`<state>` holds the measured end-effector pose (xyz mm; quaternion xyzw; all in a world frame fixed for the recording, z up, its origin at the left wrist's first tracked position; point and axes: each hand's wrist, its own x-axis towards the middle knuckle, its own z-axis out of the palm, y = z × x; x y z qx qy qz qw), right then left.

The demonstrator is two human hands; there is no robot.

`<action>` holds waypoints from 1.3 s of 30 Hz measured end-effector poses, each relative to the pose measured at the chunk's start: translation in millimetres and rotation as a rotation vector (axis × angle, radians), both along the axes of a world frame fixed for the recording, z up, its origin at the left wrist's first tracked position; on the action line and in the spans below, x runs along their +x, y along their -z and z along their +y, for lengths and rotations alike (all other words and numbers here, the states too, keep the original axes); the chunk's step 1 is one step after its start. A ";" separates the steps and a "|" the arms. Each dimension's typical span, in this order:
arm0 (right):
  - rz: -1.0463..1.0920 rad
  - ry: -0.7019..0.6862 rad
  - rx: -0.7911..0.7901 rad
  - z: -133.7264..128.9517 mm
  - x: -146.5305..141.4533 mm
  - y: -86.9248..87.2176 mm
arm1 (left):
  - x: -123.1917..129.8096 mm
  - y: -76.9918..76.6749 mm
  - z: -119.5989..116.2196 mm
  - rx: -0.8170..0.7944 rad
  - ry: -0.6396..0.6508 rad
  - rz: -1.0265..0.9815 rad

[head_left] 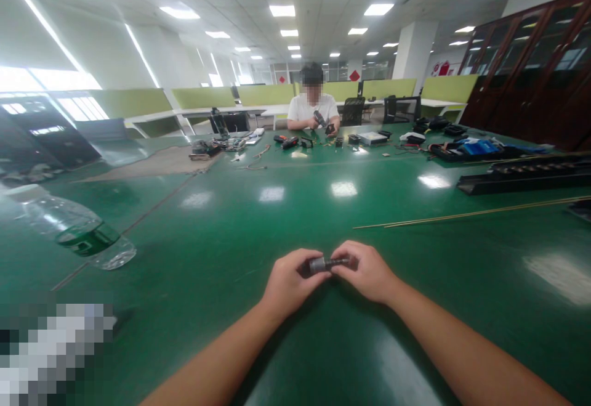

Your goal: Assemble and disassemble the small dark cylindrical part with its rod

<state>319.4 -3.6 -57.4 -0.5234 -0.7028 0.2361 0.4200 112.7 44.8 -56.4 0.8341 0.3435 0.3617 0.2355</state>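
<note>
Just above the green tabletop (305, 209), a small grey and black cylindrical part (318, 264) lies level between my two hands. My left hand (293, 276) is wrapped round its thicker grey end, thumb below and fingers above. The thin dark end points right, and my right hand (367, 270) pinches it between thumb and fingers. My fingertips almost meet at the middle of the part. What exactly the part is cannot be made out.
A clear bottle with a green label (87, 233) is at the left. Thin rods (429, 218) and black rails (521, 178) lie at the right. Across the table a person in a white shirt (300, 109) handles a dark tool among scattered parts.
</note>
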 end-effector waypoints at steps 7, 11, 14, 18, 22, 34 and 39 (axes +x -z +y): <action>-0.003 0.021 -0.010 1.3 1.7 -0.7 | -1.7 -0.4 2.4 0.006 -0.027 -0.001; 0.001 0.036 -0.011 1.9 2.7 0.2 | -3.4 -0.4 3.2 0.009 -0.037 0.001; 0.018 0.060 -0.029 1.3 1.5 0.5 | -5.8 -1.1 3.0 0.006 -0.048 -0.007; 0.086 0.057 -0.096 -1.4 -2.3 2.0 | -9.1 -1.1 1.9 -0.013 -0.048 -0.015; 0.171 0.064 -0.195 -5.8 -7.4 5.1 | -10.7 0.0 -0.2 -0.047 -0.032 -0.020; 0.237 0.044 -0.214 -6.6 -12.5 10.4 | -15.8 -2.5 -2.8 0.006 -0.008 -0.010; 0.264 0.025 -0.230 -0.9 -8.2 14.1 | -14.8 -1.5 -1.7 0.004 -0.044 0.002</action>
